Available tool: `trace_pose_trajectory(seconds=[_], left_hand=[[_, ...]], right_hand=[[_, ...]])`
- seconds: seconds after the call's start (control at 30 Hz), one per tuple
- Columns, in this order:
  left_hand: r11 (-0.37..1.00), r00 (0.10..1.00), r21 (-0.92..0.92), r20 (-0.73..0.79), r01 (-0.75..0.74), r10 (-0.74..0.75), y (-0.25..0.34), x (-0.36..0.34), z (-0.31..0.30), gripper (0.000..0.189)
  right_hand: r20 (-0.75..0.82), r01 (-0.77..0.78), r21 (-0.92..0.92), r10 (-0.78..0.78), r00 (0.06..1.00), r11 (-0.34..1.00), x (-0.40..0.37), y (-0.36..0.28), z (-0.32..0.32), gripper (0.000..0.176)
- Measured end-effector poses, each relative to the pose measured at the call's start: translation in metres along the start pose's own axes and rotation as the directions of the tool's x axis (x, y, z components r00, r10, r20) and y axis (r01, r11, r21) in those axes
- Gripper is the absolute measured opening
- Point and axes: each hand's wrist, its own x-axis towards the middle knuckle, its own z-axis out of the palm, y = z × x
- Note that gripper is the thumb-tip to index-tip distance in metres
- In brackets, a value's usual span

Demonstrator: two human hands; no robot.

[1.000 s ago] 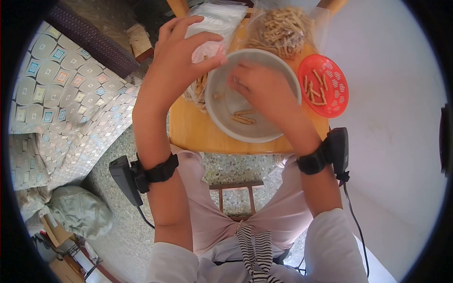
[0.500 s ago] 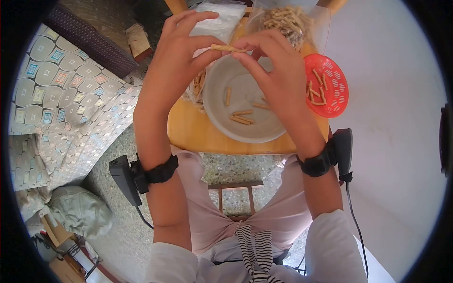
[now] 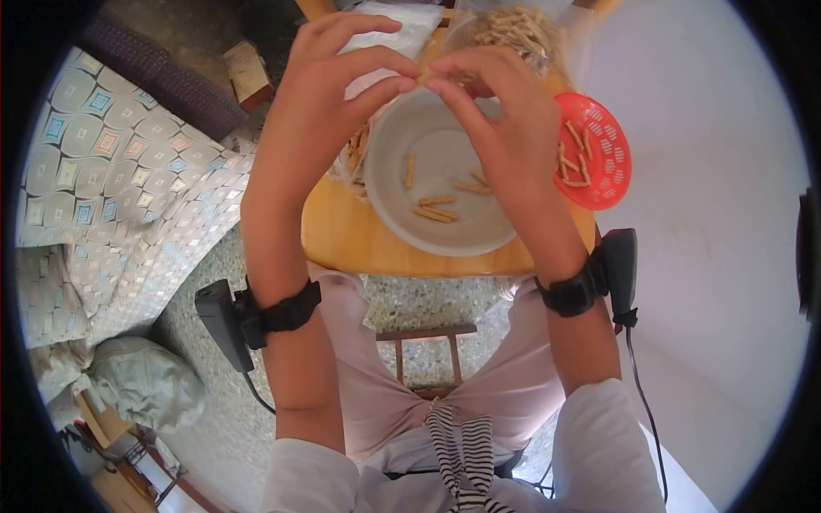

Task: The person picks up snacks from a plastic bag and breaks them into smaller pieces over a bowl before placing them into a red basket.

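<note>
My left hand [image 3: 321, 94] is raised above the left rim of a pale grey bowl [image 3: 389, 224], its thumb and forefinger tips pinched close together. My right hand [image 3: 505, 107] mirrors it over the bowl's right side, also in a pinch. Their fingertips nearly meet, and whatever lies in them is hidden or too small to make out. Inside the bowl lie several short tan sticks [image 3: 433, 214]. A red plastic basket [image 3: 609, 145] on the right holds several more short sticks [image 3: 584, 162].
The bowl rests on a wooden chair seat [image 3: 338, 244]. Behind it are a clear bag [image 3: 522, 38] full of sticks and white plastic bags [image 3: 376, 34]. Another bag of sticks [image 3: 352, 158] sits at the bowl's left. A white wall [image 3: 710, 214] stands on the right, patterned cloth [image 3: 111, 171] on the left.
The twisted tan stick that stretched between both hands' fingertips is no longer visible there. My fingertips have drawn slightly apart and upward; the right hand's pinch has shifted a little.
</note>
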Motion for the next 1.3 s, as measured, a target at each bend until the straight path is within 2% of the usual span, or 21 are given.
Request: trace_pose_trajectory(seconds=[0.13, 0.2, 0.4, 0.47, 0.6, 0.77, 0.87, 1.1, 1.3], left_hand=[[0.996, 0.999, -0.090, -0.033, -0.028, 0.025, -0.003, -0.003, 0.010, 0.019], [0.993, 0.999, -0.116, 0.012, -0.030, 0.031, -0.002, -0.003, 0.013, 0.021], [0.995, 1.000, -0.095, -0.024, -0.015, 0.012, -0.001, -0.003, 0.009, 0.024], [0.997, 0.999, -0.078, -0.052, -0.017, 0.013, -0.001, -0.002, 0.006, 0.023], [0.997, 0.993, -0.081, -0.119, 0.009, -0.019, 0.001, 0.000, 0.002, 0.021], [0.994, 0.992, -0.113, -0.127, 0.005, -0.019, 0.001, 0.001, 0.001, 0.019], [0.991, 0.990, -0.133, -0.140, 0.004, -0.023, 0.000, 0.002, 0.003, 0.017], [0.981, 0.989, -0.193, -0.149, -0.022, -0.007, 0.007, 0.003, 0.007, 0.018], [0.975, 0.991, -0.220, -0.136, -0.044, 0.015, 0.011, 0.006, 0.008, 0.014]], right_hand=[[0.034, 0.033, 0.084, -0.036, 0.999, 0.996, -0.001, -0.007, 0.000, 0.015], [0.045, 0.031, 0.106, -0.036, 0.998, 0.994, -0.003, -0.010, -0.001, 0.016], [0.044, 0.043, 0.170, -0.052, 0.998, 0.984, -0.002, -0.013, -0.003, 0.020], [0.016, -0.006, 0.153, 0.004, 1.000, 0.988, -0.002, -0.009, -0.002, 0.021], [0.024, -0.012, 0.110, 0.009, 1.000, 0.994, -0.003, -0.004, -0.002, 0.020], [0.089, -0.172, 0.100, 0.163, 0.983, 0.980, -0.004, -0.005, 0.001, 0.018], [0.108, -0.116, 0.075, 0.108, 0.988, 0.990, -0.006, 0.002, 0.002, 0.018], [0.147, -0.136, 0.031, 0.130, 0.981, 0.990, -0.006, -0.003, 0.002, 0.017], [0.204, -0.061, -0.062, 0.072, 0.976, 0.996, -0.007, 0.000, 0.002, 0.017]])
